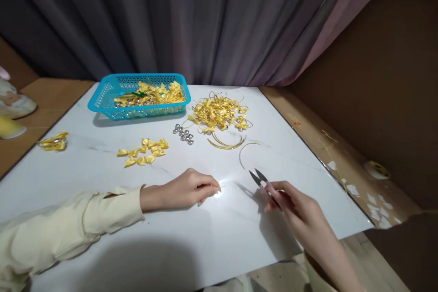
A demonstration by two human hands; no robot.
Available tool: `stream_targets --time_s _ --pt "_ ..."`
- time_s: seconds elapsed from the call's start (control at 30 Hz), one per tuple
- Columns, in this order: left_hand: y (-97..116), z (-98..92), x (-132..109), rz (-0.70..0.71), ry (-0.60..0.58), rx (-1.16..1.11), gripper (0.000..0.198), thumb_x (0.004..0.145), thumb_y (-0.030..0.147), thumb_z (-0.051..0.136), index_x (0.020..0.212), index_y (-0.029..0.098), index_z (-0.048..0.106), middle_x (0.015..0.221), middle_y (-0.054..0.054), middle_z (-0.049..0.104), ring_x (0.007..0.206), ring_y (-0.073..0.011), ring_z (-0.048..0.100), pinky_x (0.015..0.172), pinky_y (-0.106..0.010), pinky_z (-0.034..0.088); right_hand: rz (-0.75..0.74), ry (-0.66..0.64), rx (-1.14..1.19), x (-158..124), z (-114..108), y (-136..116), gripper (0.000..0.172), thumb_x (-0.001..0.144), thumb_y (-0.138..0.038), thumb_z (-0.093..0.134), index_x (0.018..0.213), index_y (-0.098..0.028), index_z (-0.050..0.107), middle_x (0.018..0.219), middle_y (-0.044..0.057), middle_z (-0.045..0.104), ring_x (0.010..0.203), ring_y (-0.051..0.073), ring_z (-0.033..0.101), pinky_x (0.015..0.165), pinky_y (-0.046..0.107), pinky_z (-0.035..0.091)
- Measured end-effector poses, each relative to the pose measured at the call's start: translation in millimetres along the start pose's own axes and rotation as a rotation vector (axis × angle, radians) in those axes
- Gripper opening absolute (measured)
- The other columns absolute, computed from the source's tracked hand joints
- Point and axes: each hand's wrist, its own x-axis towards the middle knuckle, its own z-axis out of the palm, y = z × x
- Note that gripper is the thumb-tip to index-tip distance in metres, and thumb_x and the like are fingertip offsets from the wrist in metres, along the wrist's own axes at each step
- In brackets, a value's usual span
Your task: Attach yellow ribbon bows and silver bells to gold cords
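My left hand (186, 188) rests over the white board with thumb and forefinger pinched together. A faint thin strand seems to stick out at the fingertips, too small to make out beside a bright glare. To the right, my right hand (296, 207) grips thread snips (263, 179), their dark pointed blades apart and aimed up and left. A single curved piece of cord (242, 150) lies just beyond the blade tips. Farther back are several gold cord pieces (227, 147), silver heart-shaped beads (185, 135) and yellow ribbon bows (145, 151).
A blue plastic basket (142, 110) at the back left holds yellow bows and beads. Beside it lies a heap of yellow bows with cord loops (217, 112). A small bundle (56, 141) sits far left. White scraps (379, 210) and a spool (376, 169) lie right, on cardboard.
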Motion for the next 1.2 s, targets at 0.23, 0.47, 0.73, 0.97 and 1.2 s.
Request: stream_targets --time_s 0.23,0.47,0.73,0.97,1.2 --pt "2 -0.4 0 0.021 -0.028 -0.03 0.028 0.089 0.027 0.045 0.089 0.01 0.066 0.049 0.001 0.053 0.045 -0.0062 0.043 0.047 -0.016 0.036 0.336 0.016 0.517 -12 24 -16 0.033 0.07 -0.047 0.066 0.088 -0.019 0.064 0.08 0.004 0.064 0.068 0.015 0.055 0.056 0.022 0.041" --pt "4 -1.8 -3 -0.031 -0.017 -0.192 0.029 0.088 0.029 0.047 0.094 0.009 0.068 0.049 0.002 0.052 0.045 -0.0062 0.043 0.046 -0.016 0.036 0.376 -0.051 0.676 -13 49 -34 0.033 0.066 -0.047 0.07 0.077 -0.016 0.066 0.056 -0.002 0.051 0.044 0.006 0.031 0.041 0.021 0.022" --pt "2 0.0 -3 -0.091 -0.044 -0.336 0.028 0.086 0.029 0.05 0.097 0.011 0.068 0.048 0.002 0.052 0.045 -0.0068 0.044 0.047 -0.017 0.039 0.399 -0.1 0.8 -13 59 -39 0.039 0.065 -0.051 0.069 0.078 -0.014 0.066 0.052 -0.003 0.046 0.042 0.004 0.025 0.04 0.021 0.016" --pt "3 0.0 -3 -0.07 -0.076 -0.294 0.026 0.086 0.028 0.051 0.09 0.01 0.068 0.048 0.002 0.053 0.045 -0.0065 0.044 0.047 -0.016 0.037 0.383 -0.095 0.773 -13 60 -42 0.038 0.068 -0.051 0.067 0.076 -0.013 0.065 0.052 -0.003 0.046 0.043 0.005 0.027 0.041 0.021 0.017" --pt "4 -0.1 -2 -0.055 -0.087 -0.304 0.024 0.086 0.026 0.05 0.085 0.009 0.068 0.049 0.003 0.052 0.046 -0.0058 0.044 0.047 -0.015 0.037 0.357 -0.112 0.74 -13 59 -42 0.035 0.071 -0.049 0.065 0.075 -0.014 0.064 0.052 -0.003 0.047 0.044 0.005 0.027 0.042 0.021 0.018"
